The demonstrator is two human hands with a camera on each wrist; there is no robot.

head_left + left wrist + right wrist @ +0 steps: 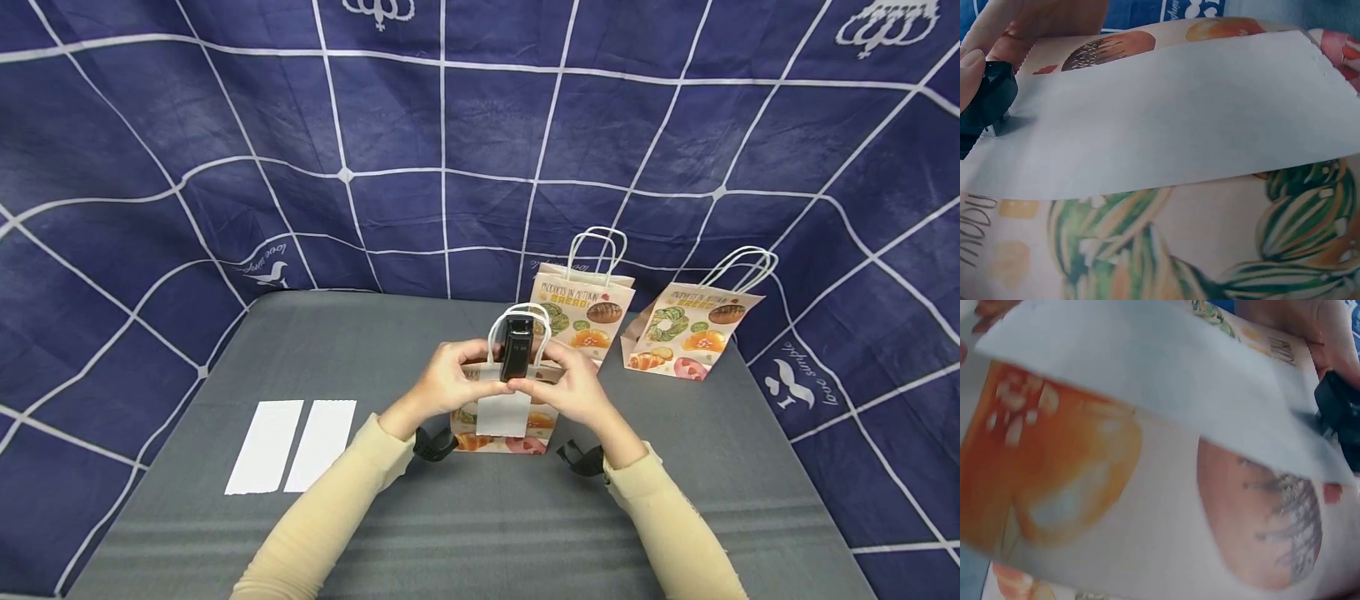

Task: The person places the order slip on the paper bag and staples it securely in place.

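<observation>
In the head view a paper bag (465, 421) with bread pictures and white handles stands upright on the grey table. A strip of white paper (502, 414) hangs down its front. A black stapler (516, 348) sits over the bag's top edge, across the paper's upper end. My left hand (448, 375) and right hand (573, 387) grip the stapler and bag top from either side, thumbs meeting at its near end. Both wrist views show the stapler's tip (999, 94) right at the paper's end, with a thumb on it.
Two matching paper bags (619, 293) (723, 304) stand behind and to the right. Two white paper strips (265, 447) (322, 446) lie side by side on the grey tabletop (375, 542) at left. A blue cloth with white lines (397, 208) hangs round the back and sides.
</observation>
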